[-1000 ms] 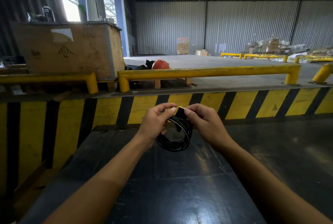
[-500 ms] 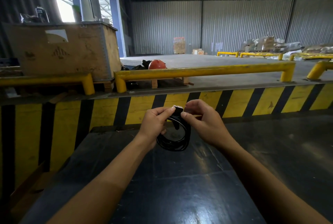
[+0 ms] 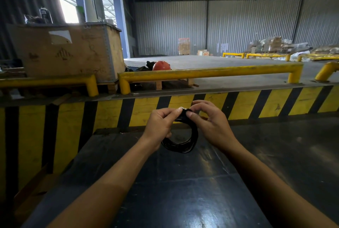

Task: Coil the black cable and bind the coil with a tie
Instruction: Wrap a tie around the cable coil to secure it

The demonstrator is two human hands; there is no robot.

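Note:
The black cable (image 3: 180, 146) is wound into a small round coil that hangs in the air above the dark table (image 3: 183, 191). My left hand (image 3: 159, 126) grips the coil's left side, thumb and forefinger pinching its top. My right hand (image 3: 211, 123) pinches the same top spot from the right. Between the fingertips sits a small black tie (image 3: 184, 111) with a light edge, pressed against the coil; whether it goes all the way around is hidden by my fingers.
Just beyond the table runs a yellow-and-black striped wall (image 3: 256, 103) topped by yellow guard rails (image 3: 211, 72). A large wooden crate (image 3: 69, 51) stands back left, with a red helmet (image 3: 161, 65) beside it. Stacked goods (image 3: 275, 44) lie far right.
Both hands have lifted the coil slightly and closed in on its top. The right fingers have shifted over the tie. The view has tilted a little.

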